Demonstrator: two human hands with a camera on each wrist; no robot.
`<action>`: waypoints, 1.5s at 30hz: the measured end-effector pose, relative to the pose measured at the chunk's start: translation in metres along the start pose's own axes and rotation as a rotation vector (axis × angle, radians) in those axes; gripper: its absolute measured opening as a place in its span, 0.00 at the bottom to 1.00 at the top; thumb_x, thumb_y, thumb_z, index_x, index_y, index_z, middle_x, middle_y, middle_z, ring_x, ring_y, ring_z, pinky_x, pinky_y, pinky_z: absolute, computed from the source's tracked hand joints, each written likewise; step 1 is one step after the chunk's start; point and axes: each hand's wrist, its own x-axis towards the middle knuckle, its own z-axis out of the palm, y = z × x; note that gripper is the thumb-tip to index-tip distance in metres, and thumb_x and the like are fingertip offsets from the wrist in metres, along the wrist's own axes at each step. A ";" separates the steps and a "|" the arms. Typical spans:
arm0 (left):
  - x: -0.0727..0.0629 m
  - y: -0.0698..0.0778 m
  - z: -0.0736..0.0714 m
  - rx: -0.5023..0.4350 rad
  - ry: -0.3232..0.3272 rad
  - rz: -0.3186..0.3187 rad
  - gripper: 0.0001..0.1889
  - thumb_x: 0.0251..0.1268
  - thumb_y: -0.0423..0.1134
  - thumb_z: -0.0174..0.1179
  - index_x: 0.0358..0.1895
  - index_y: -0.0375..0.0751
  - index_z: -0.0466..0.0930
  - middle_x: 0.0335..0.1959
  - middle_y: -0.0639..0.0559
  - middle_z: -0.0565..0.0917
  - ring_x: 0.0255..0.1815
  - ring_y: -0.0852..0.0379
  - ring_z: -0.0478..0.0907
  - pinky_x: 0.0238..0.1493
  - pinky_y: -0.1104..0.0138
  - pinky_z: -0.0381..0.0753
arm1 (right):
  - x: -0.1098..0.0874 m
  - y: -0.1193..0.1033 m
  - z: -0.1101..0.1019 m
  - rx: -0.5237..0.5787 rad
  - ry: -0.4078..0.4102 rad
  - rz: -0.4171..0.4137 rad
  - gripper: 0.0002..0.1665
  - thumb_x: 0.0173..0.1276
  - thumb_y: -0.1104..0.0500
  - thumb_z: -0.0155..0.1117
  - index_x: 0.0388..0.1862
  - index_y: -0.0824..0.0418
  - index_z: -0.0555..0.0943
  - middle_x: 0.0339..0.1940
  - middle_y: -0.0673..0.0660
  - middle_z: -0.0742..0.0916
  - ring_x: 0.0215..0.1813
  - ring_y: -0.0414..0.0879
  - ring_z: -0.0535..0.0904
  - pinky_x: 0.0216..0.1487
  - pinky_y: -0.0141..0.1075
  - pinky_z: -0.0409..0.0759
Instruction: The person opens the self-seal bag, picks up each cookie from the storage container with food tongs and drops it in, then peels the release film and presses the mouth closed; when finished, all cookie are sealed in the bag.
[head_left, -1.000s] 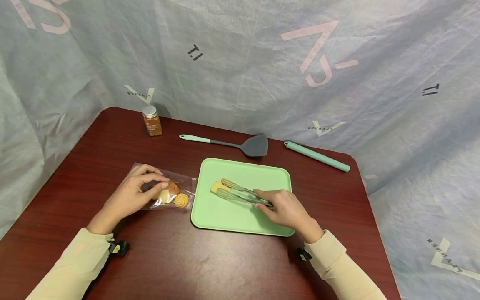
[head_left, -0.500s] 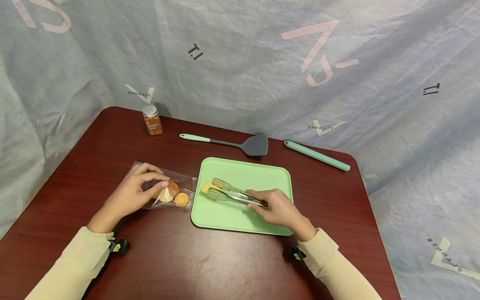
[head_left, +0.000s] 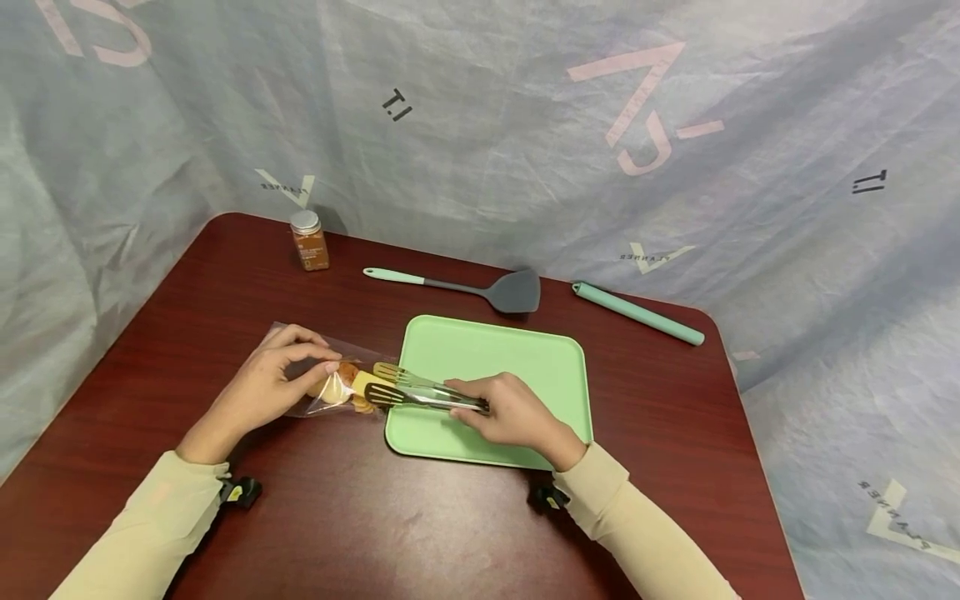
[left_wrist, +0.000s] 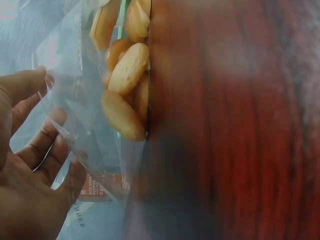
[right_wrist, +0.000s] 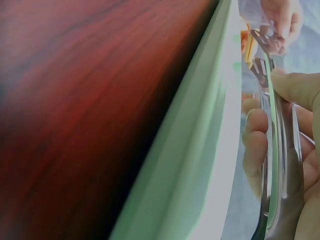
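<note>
My right hand (head_left: pixel 510 410) grips a pair of metal tongs (head_left: pixel 427 396), its thumb along one arm in the right wrist view. Between the tong tips is a yellow rectangular biscuit (head_left: pixel 363 382), now at the mouth of a clear plastic bag (head_left: pixel 358 354). With its fingertips my left hand (head_left: pixel 262 379) pinches the bag's upper film and lifts it, as the left wrist view shows. Several cookies (left_wrist: pixel 129 70) lie inside the bag. The tongs and biscuit partly cover a swirled cookie (head_left: pixel 363 405). Behind the tongs lies a light green tray (head_left: pixel 487 350).
A spice jar (head_left: pixel 311 247) with a silver lid stands at the back left. Along the rear lie a grey spatula (head_left: pixel 516 292) with a mint handle and a green rod (head_left: pixel 639 313). Grey cloth (head_left: pixel 480 167) hangs behind the dark red table (head_left: pixel 420 533).
The right hand has moved left with the tongs, carrying the yellow biscuit from the tray to over the bag's mouth. The left hand has stayed on the bag.
</note>
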 end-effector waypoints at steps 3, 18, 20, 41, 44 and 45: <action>0.001 0.000 0.000 0.006 0.000 -0.002 0.07 0.64 0.33 0.72 0.44 0.44 0.90 0.47 0.52 0.79 0.54 0.49 0.71 0.48 0.53 0.68 | 0.010 -0.002 0.004 0.000 -0.015 -0.008 0.24 0.74 0.50 0.67 0.65 0.57 0.82 0.14 0.41 0.73 0.13 0.29 0.55 0.20 0.28 0.60; 0.005 0.000 0.000 0.004 0.001 0.012 0.07 0.63 0.34 0.72 0.43 0.46 0.90 0.46 0.53 0.79 0.53 0.51 0.70 0.48 0.55 0.65 | 0.050 -0.009 0.014 -0.032 -0.039 -0.041 0.24 0.74 0.48 0.67 0.64 0.56 0.83 0.14 0.43 0.71 0.15 0.30 0.54 0.21 0.30 0.60; 0.005 0.000 0.000 0.005 0.004 0.011 0.07 0.63 0.33 0.72 0.43 0.45 0.90 0.46 0.53 0.79 0.53 0.52 0.70 0.48 0.55 0.64 | 0.054 -0.011 0.014 -0.043 -0.038 -0.048 0.24 0.74 0.49 0.67 0.64 0.57 0.83 0.14 0.43 0.72 0.15 0.30 0.54 0.21 0.30 0.60; 0.009 0.005 -0.002 0.003 0.016 0.026 0.07 0.63 0.32 0.72 0.42 0.47 0.91 0.48 0.54 0.78 0.51 0.56 0.71 0.44 0.60 0.67 | 0.086 -0.041 0.012 -0.205 -0.091 -0.027 0.24 0.75 0.47 0.64 0.65 0.55 0.82 0.15 0.41 0.74 0.15 0.33 0.61 0.19 0.31 0.59; 0.008 0.005 -0.002 -0.007 0.023 0.044 0.07 0.62 0.31 0.72 0.42 0.45 0.91 0.48 0.51 0.78 0.53 0.54 0.71 0.43 0.62 0.69 | 0.090 -0.047 0.010 -0.247 -0.096 -0.020 0.24 0.74 0.47 0.65 0.65 0.54 0.82 0.14 0.41 0.73 0.16 0.35 0.62 0.18 0.31 0.60; 0.008 0.005 -0.002 -0.008 0.027 0.050 0.07 0.62 0.30 0.72 0.42 0.44 0.91 0.49 0.50 0.78 0.53 0.53 0.71 0.43 0.63 0.68 | 0.092 -0.049 0.010 -0.263 -0.095 -0.019 0.24 0.74 0.47 0.65 0.65 0.53 0.82 0.14 0.41 0.73 0.16 0.35 0.62 0.18 0.31 0.61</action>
